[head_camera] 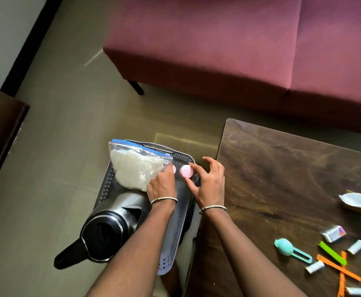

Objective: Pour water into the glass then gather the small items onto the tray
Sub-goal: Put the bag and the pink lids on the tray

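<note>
Pink, the disc [186, 171] is pinched by the fingers of my right hand [209, 184] at the tray [175, 243]; the grip of my left hand [162, 185] I cannot tell. The disc may roll off, as kettle [111, 224] and bag [135, 168] crowd the tray.

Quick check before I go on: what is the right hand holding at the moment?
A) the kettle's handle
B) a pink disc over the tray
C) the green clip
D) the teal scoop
B: the right hand pinches the pink disc between thumb and fingertips above the grey tray, while the teal scoop and green clip lie on the table.
</note>
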Demonstrator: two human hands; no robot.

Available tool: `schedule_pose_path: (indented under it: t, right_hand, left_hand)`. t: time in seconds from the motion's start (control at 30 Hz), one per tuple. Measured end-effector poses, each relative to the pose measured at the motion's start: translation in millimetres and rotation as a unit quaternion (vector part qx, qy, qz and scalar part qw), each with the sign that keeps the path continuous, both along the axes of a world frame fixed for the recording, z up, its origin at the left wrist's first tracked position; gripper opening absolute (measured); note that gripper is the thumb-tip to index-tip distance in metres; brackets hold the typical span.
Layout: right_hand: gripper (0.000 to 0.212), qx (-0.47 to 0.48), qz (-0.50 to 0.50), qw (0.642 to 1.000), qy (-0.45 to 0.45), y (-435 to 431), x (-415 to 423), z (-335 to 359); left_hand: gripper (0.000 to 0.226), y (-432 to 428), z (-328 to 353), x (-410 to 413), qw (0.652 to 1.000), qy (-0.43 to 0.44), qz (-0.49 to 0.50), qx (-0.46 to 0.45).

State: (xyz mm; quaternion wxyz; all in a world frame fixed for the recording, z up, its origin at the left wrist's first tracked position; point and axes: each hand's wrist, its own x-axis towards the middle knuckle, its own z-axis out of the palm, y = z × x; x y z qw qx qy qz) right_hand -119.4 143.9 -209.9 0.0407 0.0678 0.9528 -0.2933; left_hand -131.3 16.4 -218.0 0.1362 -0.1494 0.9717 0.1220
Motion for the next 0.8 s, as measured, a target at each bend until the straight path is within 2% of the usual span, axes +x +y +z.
schedule_pose_path:
  t: [0.27, 0.43, 0.67, 0.8]
  right_hand:
    - [0.027, 0.094, 0.049, 0.993, -0.047, -13, -21, -10]
    - [0.019, 0.148, 0.068, 0.979, -0.122, -20, -30, -13]
    - [0.020, 0.164, 0.057, 0.972, -0.159, -27, -33, -13]
    - [0.024, 0.161, 0.053, 0.973, -0.155, -28, -33, -12]
  left_hand:
    - [0.021, -4, -12, -5, 1.000, 0.016, 0.020, -0.006]
    - [0.023, -2, -19, -4, 0.999, 0.019, 0.027, -0.002]
    - [0.026, -2, -19, 0, 0.999, 0.019, 0.026, -0.023]
    - [0.033, -4, -15, 3, 1.000, 0.014, 0.015, -0.003]
